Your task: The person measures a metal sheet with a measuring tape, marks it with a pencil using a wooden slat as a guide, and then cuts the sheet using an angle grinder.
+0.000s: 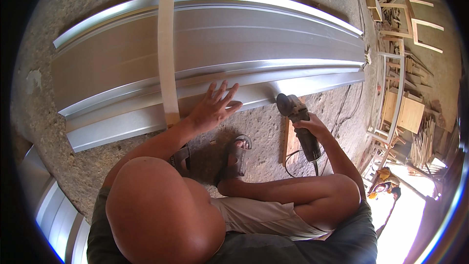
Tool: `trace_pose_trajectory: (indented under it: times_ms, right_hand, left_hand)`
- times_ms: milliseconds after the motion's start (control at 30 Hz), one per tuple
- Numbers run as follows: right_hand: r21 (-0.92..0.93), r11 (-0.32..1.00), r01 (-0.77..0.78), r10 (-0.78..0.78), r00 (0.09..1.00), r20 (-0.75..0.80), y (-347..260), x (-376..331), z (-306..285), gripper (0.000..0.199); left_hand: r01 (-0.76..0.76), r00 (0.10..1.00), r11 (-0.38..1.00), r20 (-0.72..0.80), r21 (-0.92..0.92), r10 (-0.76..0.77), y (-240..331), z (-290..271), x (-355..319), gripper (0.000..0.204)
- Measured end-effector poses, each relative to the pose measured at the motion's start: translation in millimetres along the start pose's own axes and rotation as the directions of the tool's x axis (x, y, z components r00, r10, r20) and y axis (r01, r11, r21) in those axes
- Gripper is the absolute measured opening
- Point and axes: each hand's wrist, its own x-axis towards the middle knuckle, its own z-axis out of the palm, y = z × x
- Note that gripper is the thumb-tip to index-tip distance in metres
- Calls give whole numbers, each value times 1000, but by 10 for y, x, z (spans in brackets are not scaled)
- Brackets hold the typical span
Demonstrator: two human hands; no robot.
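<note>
Knees and thighs of the person, bare, fill the lower middle of the view, with grey shorts below them and two sandalled feet (238,155) planted on the rough concrete floor (264,129).

Corrugated metal sheet (273,39): largest item, silver, ribbed lengthwise, lying flat on the floor across the upper half of the view, its near edge just ahead of the feet.

Second metal sheet (58,215): same ribbed kind, partly seen at the lower left rim, well apart from the first.

Wooden strip (167,44): long, pale, thin, laid crosswise over the large sheet from the top edge down to the near edge, ending just beside the left wrist.

Stacked wooden frames and offcuts (405,78): piled along the right side, beyond the sheet's far end.

Wooden plank (291,139): short, lying on the floor under the right hand.

Angle grinder (298,122): dark body, disc end at the near edge of the large sheet; whether the disc touches the metal is hard to tell. A black cable (293,164) trails from its rear across the floor.

Left hand (215,107): fingers spread wide and flat, palm pressed down on the near edge of the large sheet, grasping nothing.

Right hand (312,127): fingers curled fully around the grinder's body, gripping it firmly.
</note>
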Motion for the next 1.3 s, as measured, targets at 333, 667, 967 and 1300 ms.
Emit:
trace_pose_trajectory:
  times_ms: [333,667,967,1300]
  right_hand:
    - [8,1000,-12,12,1000,-8,79,12,-17,47]
    - [-37,999,-6,6,1000,-7,107,37,8,49]
    - [-41,999,-14,14,1000,-13,123,49,27,48]
    - [-54,998,-27,26,1000,-9,76,36,28,52]
  left_hand:
    - [-2,1000,1000,16,11,1,3,10,2,49]
    - [7,1000,999,31,34,-8,8,14,2,49]
    - [17,1000,1000,17,-2,-17,7,19,0,62]
    - [13,1000,1000,6,25,-13,14,-64,24,48]
